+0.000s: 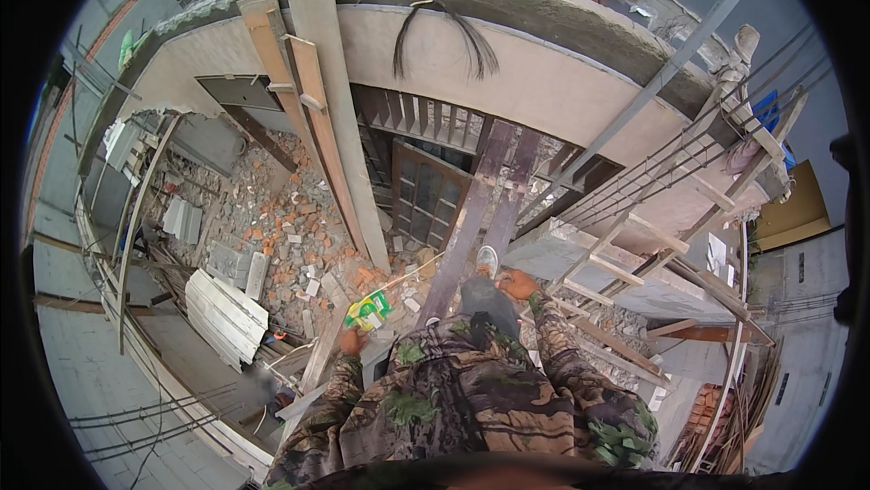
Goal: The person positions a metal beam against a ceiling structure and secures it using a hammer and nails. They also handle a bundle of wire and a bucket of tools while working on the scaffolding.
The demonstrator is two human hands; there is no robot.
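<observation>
My left hand (351,340) is low beside a narrow wooden board (319,365), close to a green and yellow packet (368,310). Its fingers are too small and partly hidden to show whether they grip the board. My right hand (518,285) is curled next to my bent knee (488,298), near the end of a wooden ladder (594,331); what it holds, if anything, is hidden. One shoe (488,259) of mine rests on dark wooden planks (471,234) that slope up to the wall opening. Camouflage sleeves cover both arms.
Broken brick and concrete (299,209) lie below on the left, with pale corrugated sheets (227,313). Tall boards (331,127) lean on the curved wall (571,82) beside a paned door (426,191). Rebar (671,173) juts across the right. A blurred person (276,395) appears lower left.
</observation>
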